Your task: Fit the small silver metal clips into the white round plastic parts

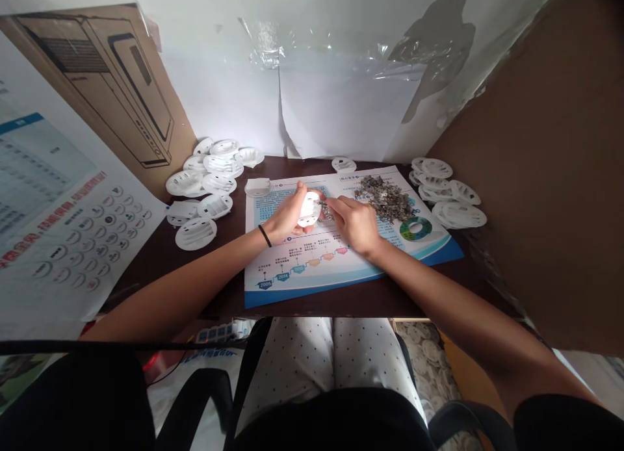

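My left hand [288,216] is closed around a white round plastic piece [310,208], holding it just above a printed paper sheet [312,269]. My right hand [355,222] is right beside it, fingers pinched on a small metal part [325,210] at the white piece's edge. A heap of small metal parts [385,197] lies on the sheet just beyond my right hand.
Several white plastic pieces lie in a pile at the left back [209,178] and another at the right back [448,194]. A dark table [160,256] carries everything. A cardboard box [112,87] stands left, a brown panel [546,178] right, a plastic-covered wall behind.
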Demonstrator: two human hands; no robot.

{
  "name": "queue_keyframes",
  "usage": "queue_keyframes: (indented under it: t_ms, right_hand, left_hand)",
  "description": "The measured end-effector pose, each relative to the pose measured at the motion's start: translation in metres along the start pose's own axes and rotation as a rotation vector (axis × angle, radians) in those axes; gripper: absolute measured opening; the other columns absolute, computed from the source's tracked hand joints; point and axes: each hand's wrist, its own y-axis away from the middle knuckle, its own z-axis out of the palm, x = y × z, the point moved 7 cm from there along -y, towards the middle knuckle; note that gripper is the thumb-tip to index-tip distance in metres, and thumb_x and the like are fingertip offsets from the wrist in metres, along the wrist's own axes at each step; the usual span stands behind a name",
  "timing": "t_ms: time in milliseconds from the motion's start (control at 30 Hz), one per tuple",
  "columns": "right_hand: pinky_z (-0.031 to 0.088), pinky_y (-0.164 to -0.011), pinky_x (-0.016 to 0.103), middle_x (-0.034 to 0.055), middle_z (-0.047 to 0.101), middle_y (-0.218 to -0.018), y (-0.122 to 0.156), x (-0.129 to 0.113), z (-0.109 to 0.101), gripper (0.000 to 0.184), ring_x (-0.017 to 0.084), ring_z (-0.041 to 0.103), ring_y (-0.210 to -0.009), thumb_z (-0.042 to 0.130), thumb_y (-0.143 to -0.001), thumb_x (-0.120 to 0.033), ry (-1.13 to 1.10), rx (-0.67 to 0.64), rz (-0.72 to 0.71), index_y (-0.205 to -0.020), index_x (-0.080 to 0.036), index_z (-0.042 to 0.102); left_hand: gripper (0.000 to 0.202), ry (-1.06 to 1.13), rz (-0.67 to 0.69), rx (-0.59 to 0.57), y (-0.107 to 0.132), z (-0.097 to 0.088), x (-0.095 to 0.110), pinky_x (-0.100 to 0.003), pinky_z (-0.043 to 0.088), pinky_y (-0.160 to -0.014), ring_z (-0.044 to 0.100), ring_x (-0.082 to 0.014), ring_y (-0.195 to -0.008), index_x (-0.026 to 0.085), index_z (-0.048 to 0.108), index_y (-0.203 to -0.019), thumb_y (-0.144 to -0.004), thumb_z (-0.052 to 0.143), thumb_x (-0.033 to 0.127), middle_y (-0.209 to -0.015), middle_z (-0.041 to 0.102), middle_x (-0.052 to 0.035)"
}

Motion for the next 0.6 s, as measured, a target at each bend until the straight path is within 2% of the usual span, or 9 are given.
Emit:
queue_keyframes:
  t_ms: [133,400,600]
  right_hand:
    - [0.034,-0.056,0.031,0.0063,0.067,-0.078,-0.0002,-0.0027,0.0014,0.031,0.016,0.055,-0.068,0.037,-0.094,-0.021,0.028,-0.008,-0.009,-0.093,-0.022,0.068]
    - [0.03,-0.053,0.03,0.0063,0.066,-0.073,-0.0026,-0.0068,0.0041,0.027,0.016,0.054,-0.066,0.041,-0.089,-0.016,0.069,-0.013,0.017,-0.086,-0.021,0.067]
    - [0.033,-0.055,0.028,0.0047,0.065,-0.076,-0.0052,-0.0072,0.003,0.025,0.016,0.056,-0.068,0.043,-0.092,-0.018,0.035,0.047,0.007,-0.083,-0.023,0.066]
  left_hand:
    - [0.072,-0.106,0.029,0.055,0.0013,-0.0019,0.0006,-0.022,0.02,-0.033,0.048,-0.0094,-0.037,0.014,0.062,-0.112,-0.09,0.025,0.071,-0.068,0.065,-0.0089]
    - [0.078,-0.153,0.034,0.104,0.0047,0.0021,0.0028,-0.024,0.021,-0.033,0.044,-0.0095,-0.033,0.01,0.063,-0.114,-0.09,0.022,0.071,-0.058,0.062,-0.0083]
    - [0.072,-0.089,0.054,0.071,0.0,0.0011,0.0014,-0.021,0.028,-0.033,0.056,-0.0112,-0.04,0.012,0.059,-0.12,-0.092,0.024,0.068,-0.07,0.065,-0.0091]
